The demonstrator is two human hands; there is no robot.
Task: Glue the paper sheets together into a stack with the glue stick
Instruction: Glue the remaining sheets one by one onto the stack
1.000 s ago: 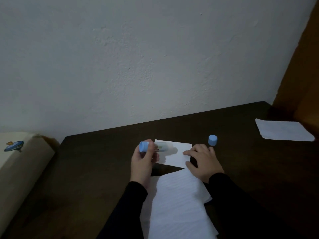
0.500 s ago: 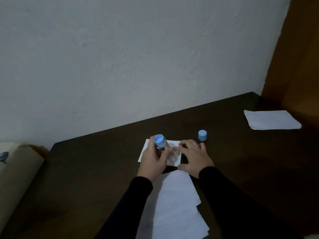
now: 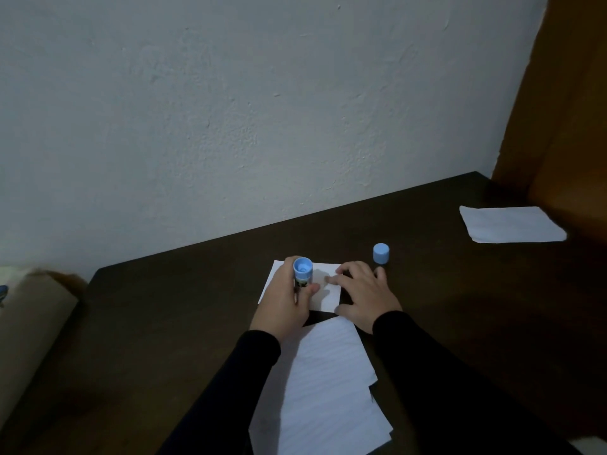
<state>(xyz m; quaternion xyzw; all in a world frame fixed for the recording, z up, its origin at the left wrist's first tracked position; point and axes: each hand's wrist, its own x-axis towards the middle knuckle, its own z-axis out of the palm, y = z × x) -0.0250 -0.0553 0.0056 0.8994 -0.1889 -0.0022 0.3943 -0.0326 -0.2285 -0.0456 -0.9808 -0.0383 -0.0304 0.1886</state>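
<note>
On the dark wooden bench [image 3: 164, 323] the left hand [image 3: 282, 307] grips a glue stick [image 3: 302, 274], fingers and thumb curled round its barrel. The stick stands nearly upright with its blue twist end facing up toward the camera, and its lower end is down on a small white paper sheet [image 3: 328, 298]; the tip itself is hidden by the hand. That sheet lies flat near the middle of the bench, partly covered by both hands.

The right hand [image 3: 364, 295] lies spread on the right part of the same sheet, fingers fairly straight and pressing it flat, the thumb at the near right corner. It holds nothing.

The glue stick's blue cap [image 3: 381, 253] stands upright on the bench just beyond the right hand's fingers, apart from the sheet.

Nearer the person, between the two black sleeves [image 3: 427, 372], lies a loose pile of white paper sheets [image 3: 328, 389], their edges fanned unevenly at the right side. Its far corner comes close to the small sheet; whether they touch cannot be told.

Another white paper sheet [image 3: 510, 223] rests well apart at the far right corner of the bench, beside a brown wooden panel [image 3: 565, 126]. A pale plastered wall [image 3: 262, 110] rises behind the bench.
</note>
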